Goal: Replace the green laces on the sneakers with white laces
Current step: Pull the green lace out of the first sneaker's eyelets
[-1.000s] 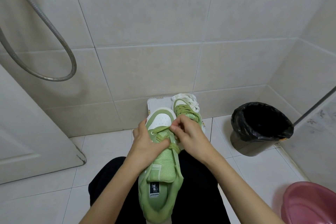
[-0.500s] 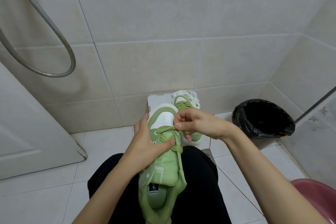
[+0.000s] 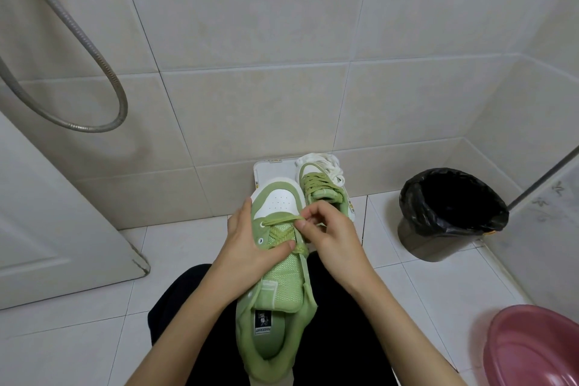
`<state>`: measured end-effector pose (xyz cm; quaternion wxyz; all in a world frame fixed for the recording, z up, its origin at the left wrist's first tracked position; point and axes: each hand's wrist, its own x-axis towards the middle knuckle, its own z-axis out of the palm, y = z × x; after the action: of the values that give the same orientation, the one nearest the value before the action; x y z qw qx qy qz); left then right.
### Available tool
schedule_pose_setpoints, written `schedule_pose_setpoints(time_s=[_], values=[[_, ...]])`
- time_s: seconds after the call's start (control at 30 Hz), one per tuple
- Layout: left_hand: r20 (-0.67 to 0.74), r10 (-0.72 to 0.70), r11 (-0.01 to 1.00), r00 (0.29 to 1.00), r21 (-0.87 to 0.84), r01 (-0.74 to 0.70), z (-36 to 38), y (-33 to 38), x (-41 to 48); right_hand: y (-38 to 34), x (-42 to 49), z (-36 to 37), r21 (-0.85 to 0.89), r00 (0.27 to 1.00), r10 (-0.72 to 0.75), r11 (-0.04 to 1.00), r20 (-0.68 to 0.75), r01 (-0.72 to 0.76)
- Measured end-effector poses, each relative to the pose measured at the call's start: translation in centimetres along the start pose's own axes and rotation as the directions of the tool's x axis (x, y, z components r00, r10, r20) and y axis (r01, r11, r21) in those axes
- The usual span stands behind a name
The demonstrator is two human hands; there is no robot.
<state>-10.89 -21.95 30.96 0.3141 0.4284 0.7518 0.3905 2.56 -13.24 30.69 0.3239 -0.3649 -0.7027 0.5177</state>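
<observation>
A green and white sneaker [image 3: 279, 285] lies on my lap with its toe pointing away. My left hand [image 3: 250, 241] grips its left side, thumb pressed on the crossed green lace [image 3: 282, 233] over the tongue. My right hand [image 3: 329, 230] pinches the green lace at the lowest eyelet row on the right side. The second sneaker [image 3: 322, 188], fully laced in green, stands on a white lid [image 3: 272, 168] by the wall. A bundle of white laces [image 3: 332, 166] lies just behind it.
A bin with a black liner [image 3: 451, 213] stands on the floor to the right. A pink basin [image 3: 532, 351] sits at the lower right corner. A white door [image 3: 47, 229] stands at left, with a metal shower hose [image 3: 94, 78] hanging above it.
My right hand pulled out to the right with the lace, then came back to the lowest eyelets. The left hand stayed on the sneaker.
</observation>
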Motion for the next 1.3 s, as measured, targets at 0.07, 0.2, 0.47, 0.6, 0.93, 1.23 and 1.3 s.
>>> schedule_pose_setpoints(time_s=[0.07,0.2,0.47,0.6,0.93,1.23,1.3], values=[[0.001,0.004,1.0,1.0,0.031,-0.004,0.0,0.2,-0.1,0.3,-0.2,-0.1,0.086,0.999,0.029,0.996,-0.018,-0.028],[0.015,0.016,0.998,1.0,0.056,-0.017,-0.1,0.3,-0.1,0.1,0.2,-0.5,0.304,0.994,0.079,0.948,0.078,-0.099],[0.084,0.092,0.994,0.992,0.054,-0.097,-0.7,1.1,-0.3,-2.0,1.6,-3.8,0.087,0.918,0.079,0.989,0.388,-0.121],[0.11,0.096,0.993,0.989,0.058,-0.103,-0.7,1.5,-0.4,-3.8,1.8,-4.4,-0.097,0.88,0.094,0.994,0.466,-0.055],[0.172,0.048,0.993,0.984,0.099,-0.065,-0.3,1.2,-0.1,-7.2,1.2,-4.1,-0.317,0.865,0.289,0.935,0.411,-0.161],[0.046,0.057,0.996,0.997,0.059,-0.06,0.3,0.1,-0.3,-3.2,-1.8,-1.0,0.144,0.991,0.015,0.989,0.136,-0.035],[0.027,0.051,0.997,0.998,0.057,-0.053,0.6,0.0,-0.8,-3.2,-1.8,-0.4,0.31,0.994,0.092,0.945,0.052,-0.103]])
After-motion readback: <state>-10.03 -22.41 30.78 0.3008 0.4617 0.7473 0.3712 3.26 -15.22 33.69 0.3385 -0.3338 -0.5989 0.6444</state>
